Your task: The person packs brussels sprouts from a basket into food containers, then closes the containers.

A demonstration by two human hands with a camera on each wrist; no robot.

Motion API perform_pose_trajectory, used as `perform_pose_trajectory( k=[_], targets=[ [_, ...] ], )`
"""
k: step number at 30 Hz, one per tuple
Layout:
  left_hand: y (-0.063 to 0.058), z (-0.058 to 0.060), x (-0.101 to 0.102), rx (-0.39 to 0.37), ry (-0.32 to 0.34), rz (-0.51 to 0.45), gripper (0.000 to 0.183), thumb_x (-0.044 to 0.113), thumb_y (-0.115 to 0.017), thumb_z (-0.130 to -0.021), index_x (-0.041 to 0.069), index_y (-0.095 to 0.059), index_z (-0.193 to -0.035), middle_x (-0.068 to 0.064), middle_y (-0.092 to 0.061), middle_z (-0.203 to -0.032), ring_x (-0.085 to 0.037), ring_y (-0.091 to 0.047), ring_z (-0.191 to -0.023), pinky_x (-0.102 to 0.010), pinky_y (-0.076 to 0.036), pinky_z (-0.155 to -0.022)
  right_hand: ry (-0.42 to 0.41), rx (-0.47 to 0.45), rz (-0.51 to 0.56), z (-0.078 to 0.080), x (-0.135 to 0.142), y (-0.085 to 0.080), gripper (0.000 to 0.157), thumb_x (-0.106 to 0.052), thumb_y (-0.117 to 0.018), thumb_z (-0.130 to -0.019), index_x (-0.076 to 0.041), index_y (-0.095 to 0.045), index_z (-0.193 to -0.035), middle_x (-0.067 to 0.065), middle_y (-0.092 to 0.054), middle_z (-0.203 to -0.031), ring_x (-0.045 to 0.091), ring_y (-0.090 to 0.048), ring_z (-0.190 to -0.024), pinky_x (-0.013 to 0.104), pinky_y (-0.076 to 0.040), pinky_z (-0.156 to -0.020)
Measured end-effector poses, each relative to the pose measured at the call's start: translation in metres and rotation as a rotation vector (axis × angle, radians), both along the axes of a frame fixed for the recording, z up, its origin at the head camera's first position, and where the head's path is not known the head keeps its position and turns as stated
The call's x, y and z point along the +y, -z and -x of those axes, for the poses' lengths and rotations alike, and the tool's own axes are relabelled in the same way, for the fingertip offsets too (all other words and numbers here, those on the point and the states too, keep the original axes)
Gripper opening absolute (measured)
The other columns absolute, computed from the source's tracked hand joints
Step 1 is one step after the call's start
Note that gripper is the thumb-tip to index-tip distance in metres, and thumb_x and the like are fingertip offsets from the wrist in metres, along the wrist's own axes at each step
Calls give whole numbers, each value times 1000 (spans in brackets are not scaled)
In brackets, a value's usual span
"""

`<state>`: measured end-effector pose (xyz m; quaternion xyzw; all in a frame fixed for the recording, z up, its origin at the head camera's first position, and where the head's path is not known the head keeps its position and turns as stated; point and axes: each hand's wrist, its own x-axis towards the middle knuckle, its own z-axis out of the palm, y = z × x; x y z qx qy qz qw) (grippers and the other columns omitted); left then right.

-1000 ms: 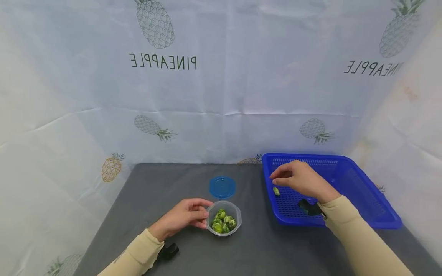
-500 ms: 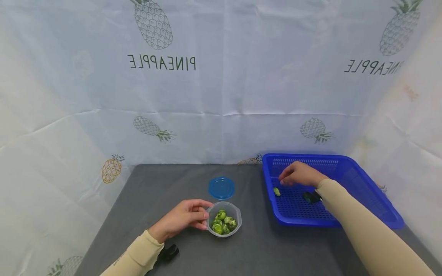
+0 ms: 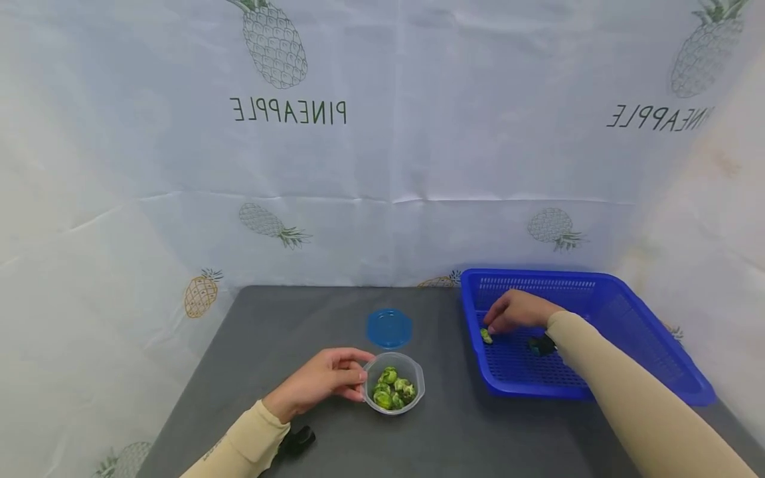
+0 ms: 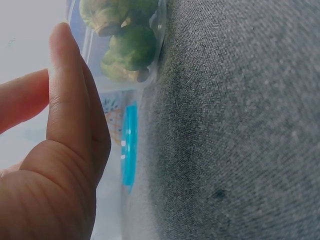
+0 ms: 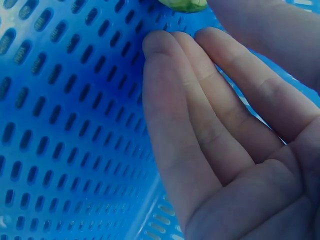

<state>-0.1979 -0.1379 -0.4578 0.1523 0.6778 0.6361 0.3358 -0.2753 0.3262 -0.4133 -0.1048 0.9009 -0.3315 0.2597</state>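
My left hand (image 3: 325,378) holds the side of a clear plastic container (image 3: 418,372), its fingers and thumb at the rim. Inside lie several green Brussels sprouts (image 3: 382,399), also seen through the container's wall in the left wrist view. My right hand (image 3: 518,311) reaches down into a blue plastic basket (image 3: 603,318). Its fingertips are right at a single Brussels sprout (image 3: 486,336) on the basket floor. In the right wrist view, only the lower edge of that sprout (image 5: 185,5) shows at the top, beside the loosely bent fingers.
A round blue lid (image 3: 389,328) lies flat on the grey tabletop (image 3: 299,318), just behind the container. The slotted basket stands at the right. A white curtain (image 3: 382,146) printed with pineapples hangs behind the table and at both sides.
My right hand has moved deeper into the basket, its fingertips coming down to the sprout there. My left hand has stayed at the container.
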Motion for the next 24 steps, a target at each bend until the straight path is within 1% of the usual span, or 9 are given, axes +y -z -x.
perform_pose_trajectory(
  k=[6, 14, 24],
  targets=[
    [2, 1, 3, 4, -2, 0, 53, 16, -72, -106, -1, -56, -153, -8, -74, -102, -19, -74, -89, -35, -70, -86, 4, -9, 15, -2, -1, 2, 33, -18, -83, -95, 2, -79, -122, 14, -81, -120, 29, -79, -111, 48, -67, -97],
    [2, 3, 3, 4, 0, -2, 54, 17, -72, -106, -2, -55, -154, -8, -74, -102, -19, -74, -89, -36, -70, -86, 3, 14, -13, 2, -7, 2, 31, -19, -85, -92, -1, -82, -118, 12, -82, -117, 26, -79, -106, 45, -68, -93],
    [4, 3, 4, 1, -1, -3, 53, 17, -72, -106, -1, -56, -153, -8, -74, -102, -18, -73, -89, -35, -70, -85, 13, 18, -33, 0, -9, 3, 31, -19, -87, -91, -1, -82, -115, 11, -82, -113, 25, -80, -101, 46, -68, -93]
  ],
)
